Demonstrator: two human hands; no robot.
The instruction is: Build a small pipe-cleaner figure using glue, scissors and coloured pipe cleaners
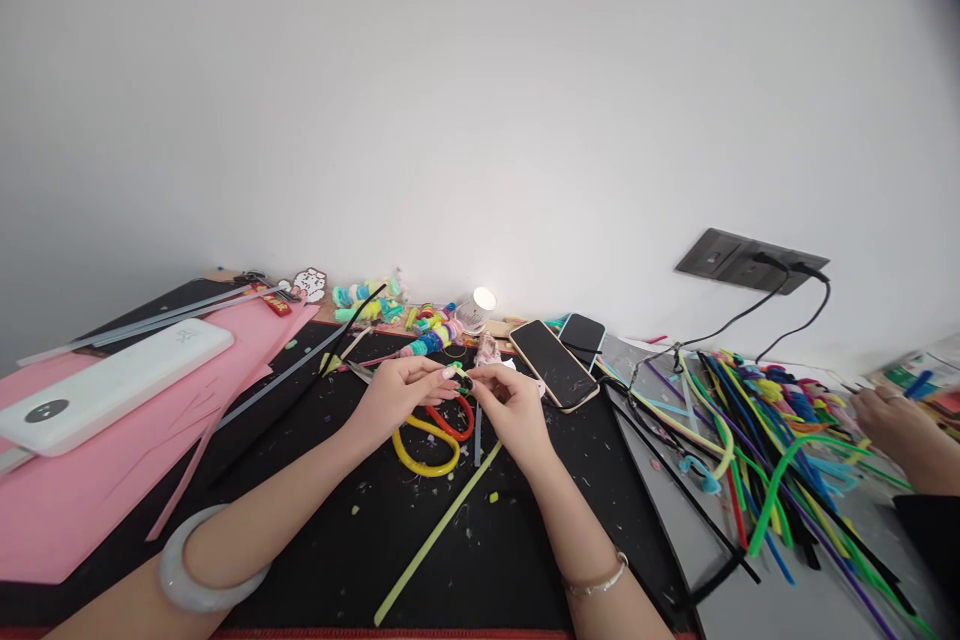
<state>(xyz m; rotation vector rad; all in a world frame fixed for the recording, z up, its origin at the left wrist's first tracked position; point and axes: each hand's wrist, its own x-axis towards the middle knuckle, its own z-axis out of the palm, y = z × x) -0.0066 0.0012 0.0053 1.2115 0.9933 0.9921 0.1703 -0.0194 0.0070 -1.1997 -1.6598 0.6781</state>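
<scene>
My left hand (405, 398) and my right hand (513, 408) meet above the middle of the black mat (322, 530). Between their fingertips they pinch a small black piece with pale green or yellow on it (463, 380); its exact kind is too small to make out. Just beneath the hands lie scissors with one yellow loop (426, 470) and one red loop (466, 418), their blades partly covered by my left hand. A pale green fuzzy strip (439, 532) rests slantwise on the mat below my right hand.
Two phones (553, 363) (583, 337) lie behind my right hand. Several coloured pipe cleaners (780, 480) spread over the grey surface at right, near another person's hand (896, 425). Pink sheets (82, 520) and a white device (120, 385) are at left. A small lamp (480, 305) glows by the wall.
</scene>
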